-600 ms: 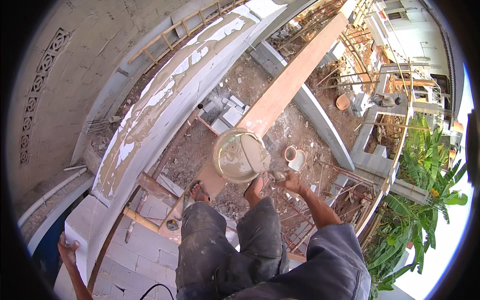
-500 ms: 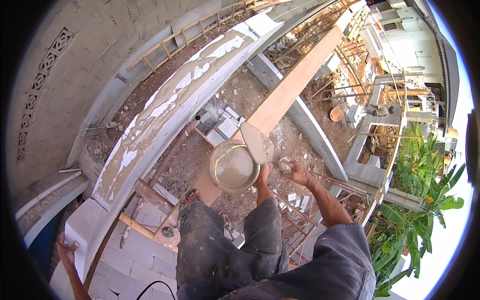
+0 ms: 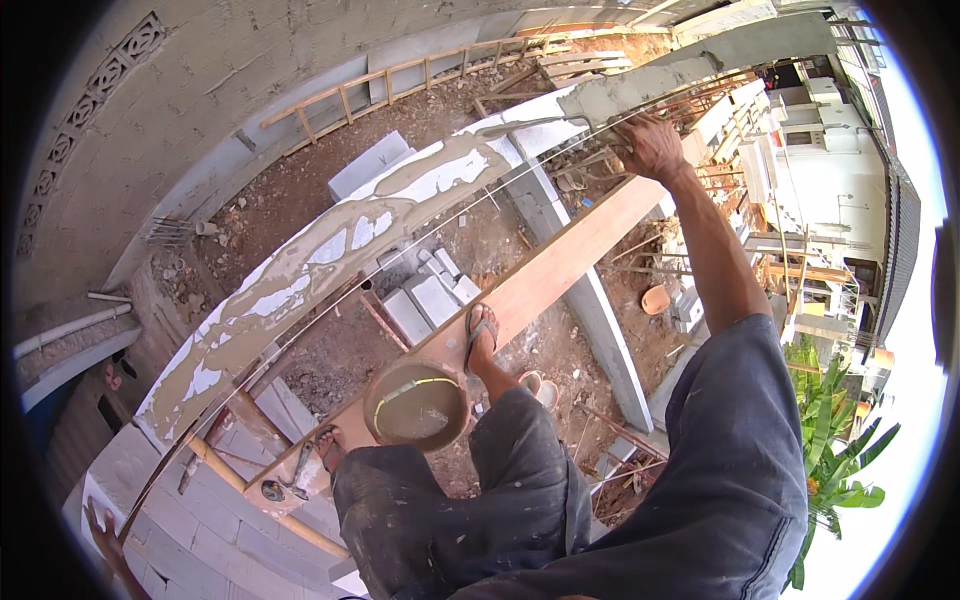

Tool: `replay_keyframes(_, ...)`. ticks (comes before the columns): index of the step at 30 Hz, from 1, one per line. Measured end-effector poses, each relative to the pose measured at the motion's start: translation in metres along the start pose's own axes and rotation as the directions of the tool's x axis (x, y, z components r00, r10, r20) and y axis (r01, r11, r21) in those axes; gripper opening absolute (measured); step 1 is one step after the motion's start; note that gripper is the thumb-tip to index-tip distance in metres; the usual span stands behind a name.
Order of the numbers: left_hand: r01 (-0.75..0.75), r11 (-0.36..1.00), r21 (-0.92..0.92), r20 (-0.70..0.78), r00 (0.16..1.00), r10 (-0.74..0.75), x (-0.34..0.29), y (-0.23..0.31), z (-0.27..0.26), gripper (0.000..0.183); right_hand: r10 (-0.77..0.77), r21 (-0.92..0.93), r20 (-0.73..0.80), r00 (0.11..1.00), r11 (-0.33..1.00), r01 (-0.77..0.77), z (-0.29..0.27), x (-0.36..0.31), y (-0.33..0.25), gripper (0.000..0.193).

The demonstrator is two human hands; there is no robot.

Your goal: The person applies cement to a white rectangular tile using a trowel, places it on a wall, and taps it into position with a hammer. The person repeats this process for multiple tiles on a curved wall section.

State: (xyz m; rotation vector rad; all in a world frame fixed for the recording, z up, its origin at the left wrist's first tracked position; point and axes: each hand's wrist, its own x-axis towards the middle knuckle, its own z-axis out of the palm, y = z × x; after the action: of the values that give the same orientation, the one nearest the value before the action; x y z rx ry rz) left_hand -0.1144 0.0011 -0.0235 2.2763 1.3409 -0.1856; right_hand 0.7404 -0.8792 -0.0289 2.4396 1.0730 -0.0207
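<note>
My right hand [image 3: 655, 148] is stretched far forward and closed round the handle of a trowel [image 3: 578, 120], which lies low over the top of a white block wall [image 3: 460, 172]. Wet grey-brown mortar [image 3: 340, 222] covers much of that top in uneven patches, with white showing through. At the lower left, my left hand [image 3: 104, 535] has its fingers apart against the near blocks of the wall, apparently holding nothing. A round bucket [image 3: 420, 405] with mortar inside and a yellow-green strip across it stands on the plank [image 3: 560, 245] between my feet.
A thin string [image 3: 375, 272] runs along the wall's side. Below the plank are rubble, loose blocks [image 3: 430, 295] and a grey beam [image 3: 612, 345]. A tool [image 3: 292, 485] lies by my left foot. A bamboo pole [image 3: 225, 468] crosses under the plank's near end. Banana leaves [image 3: 830, 430] grow at the right.
My right hand has swung the trowel from over the bucket forward to the wall top. My right foot has shifted forward along the plank. The view has turned, and the bucket appears lower left.
</note>
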Motion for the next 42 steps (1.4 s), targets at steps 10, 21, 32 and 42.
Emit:
replay_keyframes(10,-0.224,0.736,0.639,-0.149,0.903,0.403,-0.114,0.018,-0.008,0.041,0.263,0.316,-0.282,0.923,0.933,-0.169,0.134,-0.037,0.053,0.043)
replay_keyframes(21,-0.017,0.886,0.464,0.378,0.908,-0.18,-0.189,0.153,0.135,0.049,0.68,0.699,-0.274,0.68,0.626,-0.344,0.244,-0.098,-0.222,0.056)
replay_keyframes(32,0.183,0.981,-0.067,0.599,0.794,-0.108,-0.216,0.247,0.244,0.07,-0.032,0.786,0.418,0.908,0.514,-0.344,0.075,-0.286,-0.34,0.054)
replay_keyframes(42,0.162,0.979,-0.126,0.783,0.622,-0.002,-0.269,0.284,0.262,0.053,0.022,0.722,0.567,0.823,0.468,-0.51,0.105,-0.283,-0.458,0.05)
